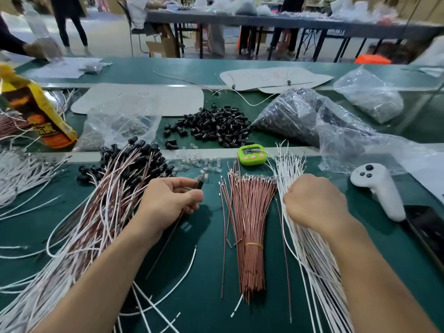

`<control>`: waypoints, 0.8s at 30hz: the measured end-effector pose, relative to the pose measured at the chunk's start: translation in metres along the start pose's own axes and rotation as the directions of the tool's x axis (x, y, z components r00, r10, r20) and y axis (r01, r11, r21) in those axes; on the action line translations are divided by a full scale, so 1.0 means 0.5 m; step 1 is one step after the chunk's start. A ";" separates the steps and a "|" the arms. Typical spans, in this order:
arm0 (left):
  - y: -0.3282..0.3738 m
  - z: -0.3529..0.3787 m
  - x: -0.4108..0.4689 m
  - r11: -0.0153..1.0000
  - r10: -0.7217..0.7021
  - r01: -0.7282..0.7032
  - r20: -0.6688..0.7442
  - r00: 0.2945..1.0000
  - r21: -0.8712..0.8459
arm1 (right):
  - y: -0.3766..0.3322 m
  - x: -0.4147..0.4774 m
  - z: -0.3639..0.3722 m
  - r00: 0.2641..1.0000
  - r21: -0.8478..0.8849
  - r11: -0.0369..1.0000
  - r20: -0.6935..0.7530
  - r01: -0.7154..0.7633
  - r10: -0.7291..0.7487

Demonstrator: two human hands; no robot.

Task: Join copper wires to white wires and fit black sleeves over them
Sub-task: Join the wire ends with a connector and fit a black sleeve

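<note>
My left hand (168,200) pinches a copper wire (165,246) whose tip carries a black sleeve (199,185); the wire trails down under my wrist. My right hand (314,200) is curled over the bundle of white wires (310,255), its fingers down among the strands; what they pinch is hidden. Between the hands lies a tied bundle of copper wires (251,224). Loose black sleeves (216,126) are heaped further back. To the left sprawls a pile of joined wires with sleeves (115,188).
A green timer (252,155) sits behind the copper bundle, small clear bulbs (192,163) beside it. A white controller (377,188) and a dark phone (425,229) lie right. Plastic bags (312,118), a yellow packet (36,109), and people at a far table.
</note>
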State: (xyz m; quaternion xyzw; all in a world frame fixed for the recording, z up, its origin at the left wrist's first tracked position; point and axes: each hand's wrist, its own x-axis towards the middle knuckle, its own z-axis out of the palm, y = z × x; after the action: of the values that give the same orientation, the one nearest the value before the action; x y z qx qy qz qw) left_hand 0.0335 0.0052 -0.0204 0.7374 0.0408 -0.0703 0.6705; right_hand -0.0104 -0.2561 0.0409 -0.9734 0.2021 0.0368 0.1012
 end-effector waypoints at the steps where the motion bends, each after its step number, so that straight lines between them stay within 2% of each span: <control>1: 0.000 -0.001 0.000 1.000 0.001 -0.001 0.001 1.000 -0.001 | 0.005 0.003 -0.003 0.999 0.024 1.000 -0.045 -0.005 0.007; 5: 0.001 0.001 0.000 1.000 0.003 -0.003 0.015 1.000 0.006 | 0.018 0.012 -0.021 0.953 0.159 0.986 -0.303 0.039 0.012; 8: 0.001 0.001 -0.001 1.000 0.011 -0.011 0.020 1.000 0.013 | 0.012 0.024 -0.024 0.949 0.269 0.960 -0.314 0.083 0.006; 10: 0.002 0.000 -0.002 1.000 0.014 -0.014 0.026 1.000 0.012 | 0.007 0.034 -0.021 0.941 0.489 0.863 -0.334 0.129 0.048; 12: 0.001 0.000 -0.003 1.000 0.014 -0.014 0.028 1.000 0.007 | -0.006 0.040 -0.024 0.922 0.667 0.712 -0.381 0.221 0.071; 15: 0.001 0.003 -0.003 1.000 0.015 -0.015 0.015 1.000 -0.023 | -0.045 0.050 -0.042 0.897 0.753 0.556 -0.442 0.352 0.031; 16: 0.001 0.005 -0.003 0.999 0.017 -0.017 0.010 1.000 -0.033 | -0.060 0.057 -0.050 0.914 0.798 0.492 -0.406 0.348 0.012; 18: 0.002 0.008 -0.004 0.999 0.021 -0.020 0.005 1.000 -0.049 | -0.092 0.072 -0.062 0.970 0.904 0.353 -0.234 0.243 -0.069; 20: 0.002 0.010 -0.005 0.997 0.023 -0.022 0.011 1.000 -0.070 | -0.121 0.082 -0.071 0.980 0.929 0.334 -0.109 0.159 -0.164; 22: 0.006 0.008 -0.005 0.993 0.022 -0.020 0.019 1.000 -0.113 | -0.151 0.088 -0.082 0.969 0.950 0.284 -0.063 0.132 -0.239; 24: 0.010 0.005 -0.006 0.983 0.016 -0.005 0.059 0.998 -0.181 | -0.180 0.096 -0.089 0.955 0.996 0.087 0.018 0.008 -0.295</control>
State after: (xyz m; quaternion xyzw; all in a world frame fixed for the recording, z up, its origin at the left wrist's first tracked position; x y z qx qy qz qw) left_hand 0.0310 0.0026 -0.0153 0.6712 0.0226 -0.0850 0.7361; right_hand 0.0710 -0.2034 0.0956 -0.6596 0.0601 -0.0139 0.7491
